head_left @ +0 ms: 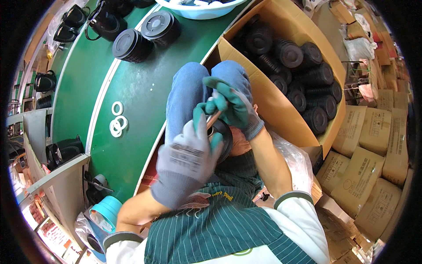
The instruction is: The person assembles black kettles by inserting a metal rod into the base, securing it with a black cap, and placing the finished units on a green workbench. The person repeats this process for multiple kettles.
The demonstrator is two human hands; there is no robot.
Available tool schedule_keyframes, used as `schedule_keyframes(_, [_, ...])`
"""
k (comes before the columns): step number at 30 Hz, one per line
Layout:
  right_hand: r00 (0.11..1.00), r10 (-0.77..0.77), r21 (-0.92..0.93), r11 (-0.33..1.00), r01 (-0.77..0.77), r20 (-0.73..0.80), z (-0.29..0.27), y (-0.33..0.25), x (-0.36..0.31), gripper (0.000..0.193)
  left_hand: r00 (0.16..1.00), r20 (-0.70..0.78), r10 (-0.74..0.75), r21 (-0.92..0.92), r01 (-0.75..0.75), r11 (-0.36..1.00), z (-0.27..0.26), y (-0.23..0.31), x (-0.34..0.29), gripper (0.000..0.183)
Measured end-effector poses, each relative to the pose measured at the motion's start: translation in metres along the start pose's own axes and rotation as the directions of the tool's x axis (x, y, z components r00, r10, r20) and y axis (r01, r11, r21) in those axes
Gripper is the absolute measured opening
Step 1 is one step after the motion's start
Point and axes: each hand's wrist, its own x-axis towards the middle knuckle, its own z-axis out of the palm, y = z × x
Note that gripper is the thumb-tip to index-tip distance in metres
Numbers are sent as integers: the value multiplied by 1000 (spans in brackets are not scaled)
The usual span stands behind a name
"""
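Both my hands wear grey gloves with green-coated fingers and meet over my lap. My left hand (184,152) is closed round a black round part (226,140), which looks like a lid and is partly hidden behind the glove. A thin brownish rod (214,118) runs down from the fingers towards that part. My right hand (233,105) is closed at the rod's upper end, its thumb side raised. The rod's tip and the exact finger contact are hidden by the gloves.
A green worktable (136,94) at left bears white rings (117,125), stacked black lids (132,45) and black jugs (104,24). A light-blue basin (202,11) stands at its far end. Right of my knees, an open carton (250,70) holds several black lid stacks. Closed cartons (365,176) lie farther right.
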Motion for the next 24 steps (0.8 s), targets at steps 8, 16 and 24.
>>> schedule_keyframes(8, [969, -165, -314, 924, 218, 186, 52, 1, -49, 79, 979, -96, 180, -726, -193, 660, 10, -103, 34, 42])
schedule_keyframes(16, [741, 391, -817, 53, 574, 545, 123, -10, -45, 29, 873, -123, 472, -900, -298, 317, 40, -104, 115, 36])
schedule_keyframes(24, [706, 439, -716, -180, 675, 555, 153, 64, 11, 28, 684, -163, 711, -892, -410, 190, 76, -53, 168, 38])
